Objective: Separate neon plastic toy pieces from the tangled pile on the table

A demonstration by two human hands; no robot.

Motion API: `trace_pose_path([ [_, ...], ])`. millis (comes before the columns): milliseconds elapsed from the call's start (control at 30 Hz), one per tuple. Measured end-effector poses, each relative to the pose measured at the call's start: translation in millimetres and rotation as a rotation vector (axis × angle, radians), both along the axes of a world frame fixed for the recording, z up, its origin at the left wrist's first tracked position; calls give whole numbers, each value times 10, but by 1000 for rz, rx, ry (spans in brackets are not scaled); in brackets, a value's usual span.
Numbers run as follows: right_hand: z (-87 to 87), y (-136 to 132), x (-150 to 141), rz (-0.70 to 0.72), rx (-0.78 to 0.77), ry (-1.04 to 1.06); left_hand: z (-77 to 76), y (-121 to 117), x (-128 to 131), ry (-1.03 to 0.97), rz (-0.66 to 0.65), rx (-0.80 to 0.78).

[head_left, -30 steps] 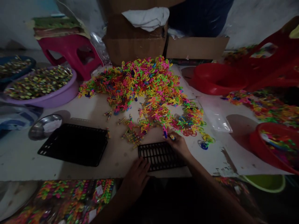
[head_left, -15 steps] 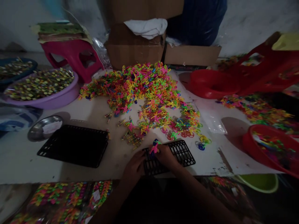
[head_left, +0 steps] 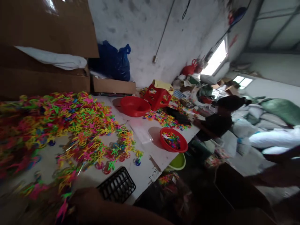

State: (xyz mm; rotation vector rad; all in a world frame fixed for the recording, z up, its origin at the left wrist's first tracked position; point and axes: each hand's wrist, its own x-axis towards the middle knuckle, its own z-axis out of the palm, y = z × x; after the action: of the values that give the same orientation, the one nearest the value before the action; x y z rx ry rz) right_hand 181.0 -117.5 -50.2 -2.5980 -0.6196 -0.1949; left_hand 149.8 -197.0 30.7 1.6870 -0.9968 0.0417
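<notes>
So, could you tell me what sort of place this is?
Probably a small toy workshop: heaped colourful plastic pieces, a co-worker at the same table, bulging sacks beyond.

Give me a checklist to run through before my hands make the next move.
1. Black slotted plastic tray rests on the white tabletop: ok.
2. Whole tray in sight: not ok; the right hand and forearm cover part.
3. Right hand's hold on the pink plastic piece firm: cannot tell, blurred.
4. Left hand ready: cannot tell, out of view.
5. Multicoloured heap of small plastic pieces beyond the tray: ok.
6. Round red plastic basin with pieces inside, upright: ok.
</notes>
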Motion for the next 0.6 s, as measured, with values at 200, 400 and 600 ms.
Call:
trace_pose_path([
  [200,177,-71,-106,68,385,-36,-187,692,91,10,174,117],
  [400,488,-117,-162,19,708,60,-367,2098,-128,132,565,274],
  [600,461,-95,-192,143,558,43,-567,2522,-331,244,573,238],
])
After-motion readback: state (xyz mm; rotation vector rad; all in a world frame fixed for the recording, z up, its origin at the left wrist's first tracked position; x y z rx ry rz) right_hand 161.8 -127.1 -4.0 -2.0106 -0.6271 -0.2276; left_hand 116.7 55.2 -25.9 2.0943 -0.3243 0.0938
